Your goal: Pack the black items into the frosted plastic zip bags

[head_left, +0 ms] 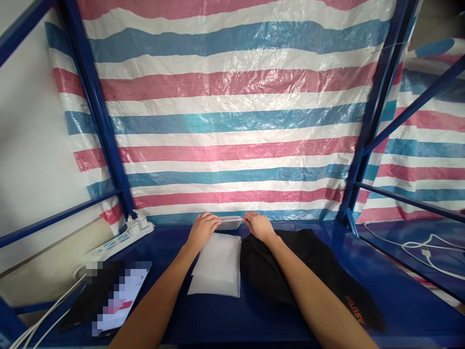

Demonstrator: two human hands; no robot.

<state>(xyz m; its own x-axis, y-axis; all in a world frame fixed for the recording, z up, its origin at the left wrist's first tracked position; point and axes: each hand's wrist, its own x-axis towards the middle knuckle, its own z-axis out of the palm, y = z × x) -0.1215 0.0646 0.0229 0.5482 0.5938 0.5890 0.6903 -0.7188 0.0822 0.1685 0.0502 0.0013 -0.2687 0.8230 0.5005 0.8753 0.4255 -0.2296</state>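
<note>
Both hands hold a thin whitish, translucent sheet or bag [231, 223] by its two ends, near the back of the blue surface. My left hand [204, 229] pinches its left end, and my right hand [260, 226] pinches the right end, fingers closed. Just in front of it lies a stack of white translucent sheets or bags [217, 261], between my forearms. A black cloth or bag [308, 261] with orange lettering lies under and beside my right forearm.
At the left are a white power strip [118, 242] with plugs and cables, and a partly pixelated phone or tablet [123, 295]. A white cable [417, 245] lies at the right. Blue metal posts frame a striped plastic sheet [232, 111] behind the surface [203, 320].
</note>
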